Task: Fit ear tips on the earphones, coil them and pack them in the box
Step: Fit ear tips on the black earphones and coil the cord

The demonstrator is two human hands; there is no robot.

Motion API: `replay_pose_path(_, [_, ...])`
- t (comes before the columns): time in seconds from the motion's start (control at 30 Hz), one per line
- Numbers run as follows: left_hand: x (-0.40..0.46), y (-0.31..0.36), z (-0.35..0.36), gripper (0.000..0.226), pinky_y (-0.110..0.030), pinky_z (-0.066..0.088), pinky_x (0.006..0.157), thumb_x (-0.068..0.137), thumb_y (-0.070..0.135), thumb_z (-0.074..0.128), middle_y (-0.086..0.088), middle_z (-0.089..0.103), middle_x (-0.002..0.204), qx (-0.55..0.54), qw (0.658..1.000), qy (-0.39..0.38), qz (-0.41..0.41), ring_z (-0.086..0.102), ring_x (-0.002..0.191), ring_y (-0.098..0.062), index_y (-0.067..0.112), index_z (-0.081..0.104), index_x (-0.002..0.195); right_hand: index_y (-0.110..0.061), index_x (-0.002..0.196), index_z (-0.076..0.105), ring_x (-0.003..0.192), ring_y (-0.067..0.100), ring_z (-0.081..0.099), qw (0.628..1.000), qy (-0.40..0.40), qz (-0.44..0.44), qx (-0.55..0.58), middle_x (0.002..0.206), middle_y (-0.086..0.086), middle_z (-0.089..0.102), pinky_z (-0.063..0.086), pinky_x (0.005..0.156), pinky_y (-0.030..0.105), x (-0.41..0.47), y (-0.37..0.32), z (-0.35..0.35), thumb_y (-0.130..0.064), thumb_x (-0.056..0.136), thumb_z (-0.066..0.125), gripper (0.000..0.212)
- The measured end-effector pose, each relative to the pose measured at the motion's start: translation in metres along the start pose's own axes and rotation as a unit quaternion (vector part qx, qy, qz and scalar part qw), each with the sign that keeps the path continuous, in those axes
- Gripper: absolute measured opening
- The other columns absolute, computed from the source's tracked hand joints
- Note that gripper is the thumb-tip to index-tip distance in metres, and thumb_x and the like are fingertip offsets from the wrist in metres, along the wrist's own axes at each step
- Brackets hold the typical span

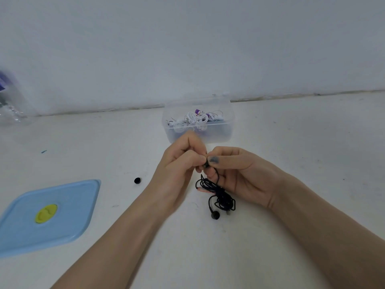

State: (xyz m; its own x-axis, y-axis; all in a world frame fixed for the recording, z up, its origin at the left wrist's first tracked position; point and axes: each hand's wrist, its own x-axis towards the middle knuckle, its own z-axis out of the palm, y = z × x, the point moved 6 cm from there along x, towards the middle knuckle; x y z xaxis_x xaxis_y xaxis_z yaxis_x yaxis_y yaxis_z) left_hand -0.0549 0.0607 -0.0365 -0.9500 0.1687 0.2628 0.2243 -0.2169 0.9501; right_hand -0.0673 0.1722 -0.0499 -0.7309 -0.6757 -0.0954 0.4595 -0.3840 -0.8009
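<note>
Black wired earphones (220,195) lie in a loose tangle on the white table, one earbud with a tip resting at the near end (215,215). The other earbud (206,164) is pinched between both hands above the tangle. My left hand (179,167) presses its thumb and fingers against the bud; a tip there is hidden by the fingers. My right hand (239,172) holds the bud and cable from the right. A loose black ear tip (137,180) sits on the table to the left. A clear plastic box (199,122) behind the hands holds white and purple earphones.
A light blue lid (68,207) with a yellow-green centre lies flat at the near left. A clear plastic bag (10,101) sits at the far left edge. A white wall rises just behind the box.
</note>
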Motion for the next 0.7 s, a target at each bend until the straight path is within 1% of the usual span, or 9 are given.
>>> replay_pose_path(0.13, [-0.001,0.005,0.001,0.006,-0.037,0.039,0.068,0.067,0.019,0.060,0.004,0.053,0.067,0.056,0.998,0.010,0.028,0.057,0.060,-0.014,0.021,0.058,0.072,-0.004,0.072,0.072,0.065,0.012,0.065,1.000,-0.001,-0.006,0.004,0.075,0.011,0.065,0.055,0.068,0.019,-0.001,-0.002,0.001,0.001,0.080,0.060,0.015])
replay_pose_path(0.23, [-0.003,0.013,0.002,0.012,-0.028,0.049,0.066,0.077,0.003,0.059,-0.002,0.048,0.069,0.096,0.992,0.024,0.075,0.059,0.061,-0.016,0.013,0.053,0.079,-0.006,0.075,0.074,0.067,0.011,0.066,1.000,0.004,-0.011,0.018,0.077,0.006,0.069,0.056,0.070,0.018,0.002,-0.002,0.000,0.000,0.081,0.059,0.017])
replay_pose_path(0.27, [-0.004,0.015,0.002,0.013,-0.030,0.051,0.066,0.081,0.000,0.056,-0.006,0.047,0.071,0.121,0.988,0.030,0.094,0.060,0.064,-0.020,0.013,0.053,0.080,-0.004,0.079,0.074,0.067,0.010,0.067,1.000,0.007,-0.013,0.026,0.078,0.006,0.069,0.056,0.070,0.018,0.002,-0.002,-0.002,0.000,0.081,0.059,0.016])
replay_pose_path(0.3, [-0.006,0.018,0.001,0.013,-0.038,0.053,0.066,0.084,0.002,0.056,-0.010,0.047,0.075,0.152,0.981,0.032,0.117,0.061,0.066,-0.027,0.014,0.054,0.081,-0.002,0.083,0.073,0.067,0.010,0.067,0.999,0.007,-0.014,0.035,0.079,0.006,0.069,0.056,0.069,0.018,0.003,-0.002,-0.003,0.000,0.081,0.059,0.014])
replay_pose_path(0.33, [-0.007,0.020,0.001,0.011,-0.047,0.053,0.067,0.086,0.005,0.057,-0.011,0.049,0.080,0.187,0.972,0.031,0.140,0.060,0.069,-0.034,0.016,0.054,0.082,0.000,0.087,0.071,0.068,0.010,0.067,0.999,0.005,-0.012,0.042,0.080,0.007,0.069,0.056,0.070,0.019,0.003,-0.002,-0.003,-0.001,0.081,0.060,0.013])
replay_pose_path(0.4, [-0.008,0.023,0.002,0.005,-0.055,0.050,0.068,0.087,0.009,0.055,-0.008,0.053,0.087,0.237,0.955,0.027,0.178,0.056,0.073,-0.039,0.013,0.054,0.084,0.000,0.089,0.070,0.072,0.011,0.068,0.999,-0.006,-0.009,0.047,0.083,0.007,0.070,0.057,0.074,0.021,0.004,-0.001,-0.004,-0.002,0.081,0.063,0.011])
replay_pose_path(0.47, [-0.009,0.022,0.002,0.004,-0.054,0.048,0.067,0.088,0.008,0.054,-0.009,0.055,0.090,0.260,0.944,0.025,0.202,0.056,0.073,-0.040,0.006,0.054,0.084,-0.001,0.089,0.071,0.080,0.013,0.068,0.999,-0.008,-0.008,0.049,0.089,0.008,0.070,0.057,0.082,0.023,0.004,-0.001,-0.007,-0.006,0.078,0.066,0.013])
replay_pose_path(0.57, [-0.010,0.022,0.002,0.014,-0.052,0.047,0.068,0.090,0.006,0.055,-0.012,0.054,0.091,0.296,0.927,0.018,0.231,0.054,0.077,-0.040,-0.006,0.056,0.083,0.001,0.094,0.068,0.086,0.018,0.066,0.999,-0.012,-0.004,0.046,0.097,0.013,0.067,0.056,0.088,0.027,0.004,0.000,-0.009,-0.009,0.072,0.070,0.024])
replay_pose_path(0.7, [-0.008,0.023,0.002,0.018,-0.049,0.047,0.067,0.090,0.007,0.056,-0.009,0.055,0.090,0.345,0.904,0.011,0.251,0.054,0.080,-0.033,-0.007,0.058,0.080,0.002,0.094,0.068,0.089,0.020,0.062,0.999,-0.013,0.001,0.035,0.099,0.015,0.064,0.054,0.089,0.028,0.004,0.002,-0.010,-0.009,0.073,0.067,0.024])
